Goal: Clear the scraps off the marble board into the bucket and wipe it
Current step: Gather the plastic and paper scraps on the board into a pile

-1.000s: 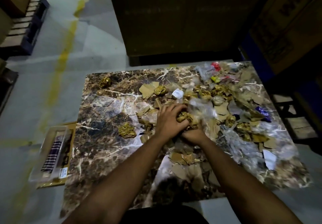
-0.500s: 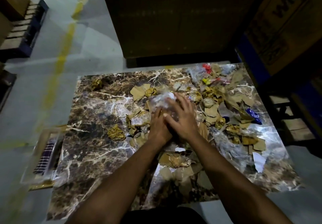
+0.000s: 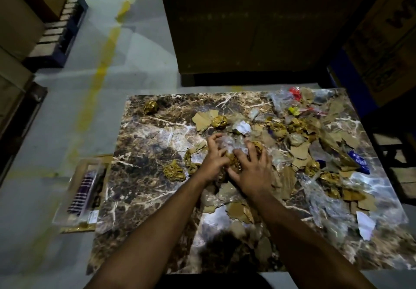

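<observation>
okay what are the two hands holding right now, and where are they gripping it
Both the left hand and right hand clutch one bundle of scraps, clear plastic and gold foil, from opposite sides, fingers curled over its top.

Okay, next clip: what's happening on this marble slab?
A person is gathering litter on the brown veined marble board. The left hand and right hand bunch crinkled clear plastic and gold foil scraps at the centre. Torn cardboard pieces and wrappers cover the right half. No bucket is in view.
</observation>
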A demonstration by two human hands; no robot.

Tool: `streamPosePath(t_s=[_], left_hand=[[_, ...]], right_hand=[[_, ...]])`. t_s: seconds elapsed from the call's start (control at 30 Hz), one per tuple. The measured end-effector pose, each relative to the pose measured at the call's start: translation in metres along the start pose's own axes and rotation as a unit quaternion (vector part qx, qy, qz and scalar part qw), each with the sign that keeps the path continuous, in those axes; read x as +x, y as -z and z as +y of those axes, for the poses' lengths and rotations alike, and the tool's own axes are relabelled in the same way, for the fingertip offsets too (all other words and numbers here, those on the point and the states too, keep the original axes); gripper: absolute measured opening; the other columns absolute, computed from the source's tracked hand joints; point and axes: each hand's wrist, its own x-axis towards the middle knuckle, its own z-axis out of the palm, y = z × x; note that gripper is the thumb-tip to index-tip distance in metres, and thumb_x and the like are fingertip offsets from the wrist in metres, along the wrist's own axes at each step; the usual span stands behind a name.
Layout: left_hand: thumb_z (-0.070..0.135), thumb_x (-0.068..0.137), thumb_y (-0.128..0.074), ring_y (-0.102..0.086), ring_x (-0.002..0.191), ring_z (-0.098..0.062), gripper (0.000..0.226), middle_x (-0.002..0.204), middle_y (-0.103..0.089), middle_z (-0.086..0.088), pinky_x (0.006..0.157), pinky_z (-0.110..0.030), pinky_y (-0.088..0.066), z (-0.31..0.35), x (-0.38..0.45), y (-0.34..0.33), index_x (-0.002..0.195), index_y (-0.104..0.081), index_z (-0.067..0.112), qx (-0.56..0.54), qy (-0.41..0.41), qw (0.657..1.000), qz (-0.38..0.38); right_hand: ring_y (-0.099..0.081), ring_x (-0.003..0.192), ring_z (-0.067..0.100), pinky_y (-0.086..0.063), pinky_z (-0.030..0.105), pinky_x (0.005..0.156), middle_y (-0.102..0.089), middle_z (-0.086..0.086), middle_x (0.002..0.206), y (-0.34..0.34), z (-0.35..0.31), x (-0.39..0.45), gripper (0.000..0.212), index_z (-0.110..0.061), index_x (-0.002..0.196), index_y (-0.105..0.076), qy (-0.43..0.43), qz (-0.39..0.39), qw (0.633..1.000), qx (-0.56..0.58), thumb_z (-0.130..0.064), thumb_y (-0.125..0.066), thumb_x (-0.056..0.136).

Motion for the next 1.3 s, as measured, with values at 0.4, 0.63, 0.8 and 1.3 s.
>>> streamPosePath(t_s=[0.4,0.63,0.8,1.3], left_hand=[[0.031,0.091,-0.067,-0.044,0.132,-0.021,0.052,0.145,-0.047,-0.002,0.106,-0.048,-0.047,0.0,0.064,0.184,0.138,-0.045,0.033,0.439,-0.078,0.884,0.141],[0.071,0.088,-0.04,-0.027,0.149,-0.034,0.083,0.163,-0.029,-0.011,0.121,-0.051,-0.025,-0.021,0.12,0.295,0.157,-0.028,0.024,0.544,-0.041,0.836,0.056],[0.058,0.102,-0.039,-0.025,0.148,-0.027,0.061,0.164,-0.026,-0.002,0.119,-0.053,-0.024,-0.052,0.048,0.253,0.156,-0.028,0.031,0.419,-0.063,0.905,0.043],[0.06,0.091,-0.057,-0.022,0.141,-0.035,0.048,0.153,-0.032,-0.008,0.112,-0.057,-0.033,-0.095,-0.028,0.115,0.132,-0.059,0.034,0.518,-0.11,0.843,0.098]], right_hand=[[-0.027,0.144,0.047,-0.029,0.063,0.114,-0.03,0.001,0.161,-0.014,-0.015,0.002,0.066,-0.039,0.138,-0.049,-0.039,0.02,0.998,-0.037,-0.076,-0.054,0.083],[-0.028,0.142,0.046,-0.034,0.066,0.111,-0.034,0.001,0.157,-0.019,-0.014,0.008,0.058,-0.04,0.129,-0.055,-0.052,0.04,0.998,0.007,-0.069,-0.066,0.079],[-0.029,0.142,0.045,-0.038,0.066,0.108,-0.032,0.002,0.156,-0.019,-0.016,0.006,0.058,-0.04,0.13,-0.052,-0.054,0.037,0.998,0.008,-0.071,-0.062,0.082],[-0.022,0.146,0.048,-0.035,0.067,0.11,-0.026,-0.001,0.162,-0.011,-0.02,0.004,0.066,-0.042,0.138,-0.045,-0.05,0.016,0.999,0.006,-0.076,-0.053,0.082]])
